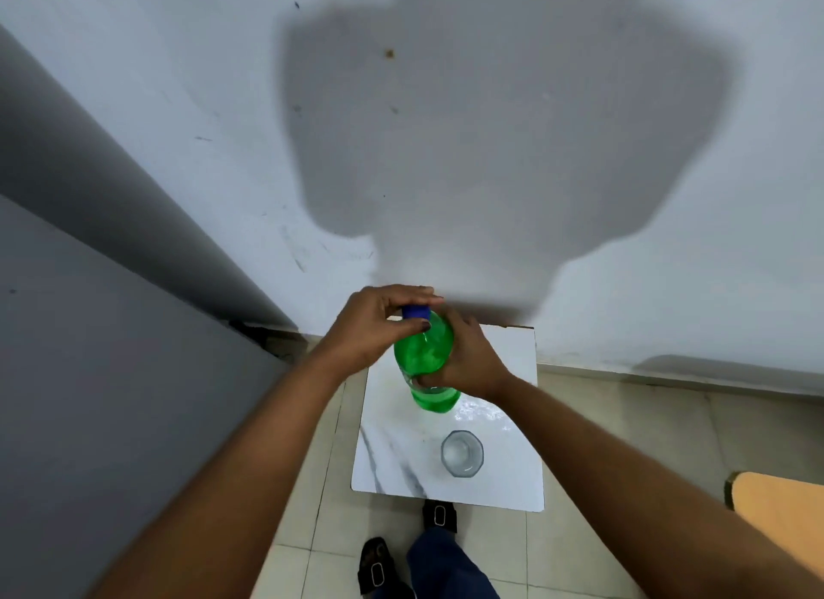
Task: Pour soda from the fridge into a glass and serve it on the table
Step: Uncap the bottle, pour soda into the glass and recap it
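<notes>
A green soda bottle [426, 357] with a blue cap [415, 312] is held above the far part of a small white marble-patterned table [392, 460]. My right hand [468, 362] wraps around the bottle's body from the right. My left hand [379, 326] comes in from the left, its fingers closed over the blue cap. A clear faceted glass [462, 453] stands upright on the table nearer to me, a little right of the middle; whether it holds any liquid I cannot tell.
The table stands against a white wall [446, 130] that carries my shadow. A grey surface [111, 331] rises at the left. Tiled floor [624, 442] surrounds the table. An orange object's edge [780, 509] shows at the right. My feet in black sandals [379, 563] are below.
</notes>
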